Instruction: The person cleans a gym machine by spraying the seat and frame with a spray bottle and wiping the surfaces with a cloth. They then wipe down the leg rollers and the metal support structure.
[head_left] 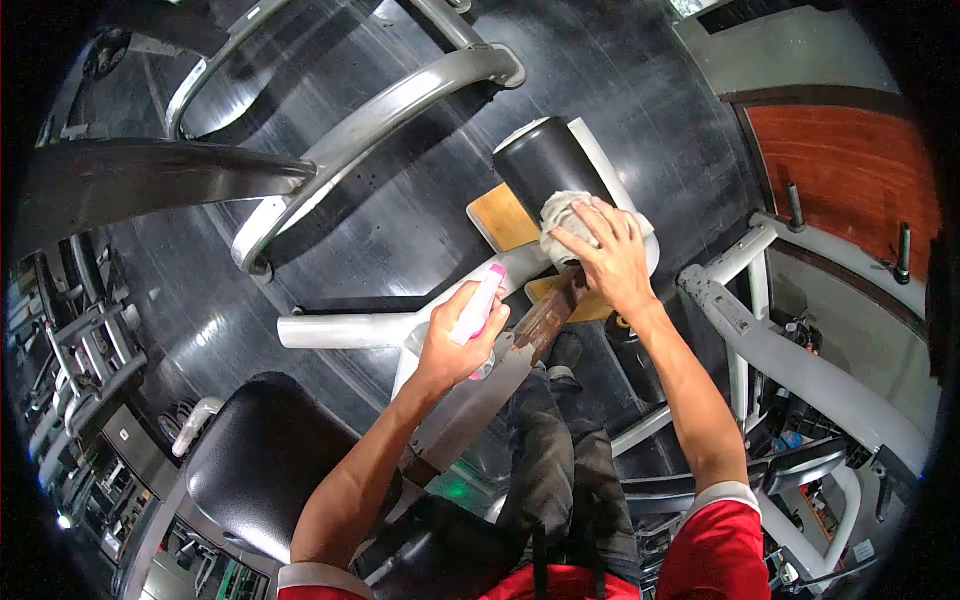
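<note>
My left hand (460, 332) is wrapped round a white spray bottle (477, 310) with a pink top, held over the grey metal frame of a gym machine. My right hand (612, 255) presses a crumpled whitish cloth (567, 225) against the near end of a black padded roller (553, 165). The fingers lie over the cloth and hide part of it. Below the cloth runs a worn, scuffed metal beam (548, 325) of the machine. Wooden-coloured foot plates (507, 217) show on either side of the frame.
A black padded seat (262, 465) is at lower left. A curved silver frame (400, 105) stands at upper left. Grey machine bars (800, 350) and a reddish-brown panel (845, 180) lie to the right. The floor is dark rubber (390, 215).
</note>
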